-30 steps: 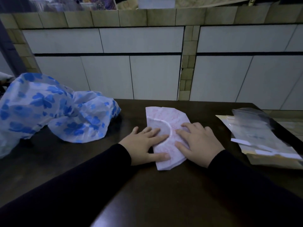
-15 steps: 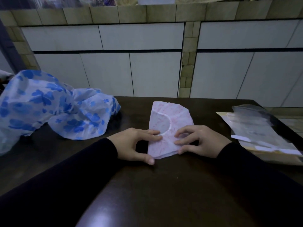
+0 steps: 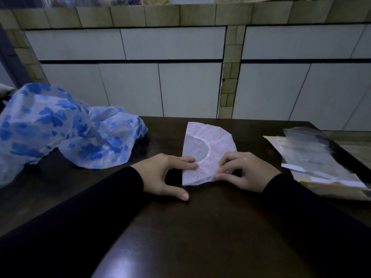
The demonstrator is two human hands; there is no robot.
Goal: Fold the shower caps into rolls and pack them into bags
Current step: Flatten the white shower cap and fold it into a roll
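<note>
Spanning the whole lower view, the dark table (image 3: pixel 200 237) runs back to a tiled wall (image 3: pixel 180 87); its far edge meets the tiles just behind the work, its right edge falls off past the bags. Bare table lies toward the person, room to roll that way. Heap of blue-flowered shower caps (image 3: pixel 60 133) sits far left, well apart, probably the waiting supply. Stack of clear bags (image 3: pixel 313 157) lies right, near the right hand, likely set for packing. Pink shower cap (image 3: pixel 208 141) lies flat mid-table, folded to a fan shape. Left hand (image 3: pixel 164 177): fingers straight, pressing the cap's left edge, thumb on the table; seems to pin it. Right hand (image 3: pixel 245 171): grip closed, fingertips pinching the cap's near right corner, apparently starting the roll.
</note>
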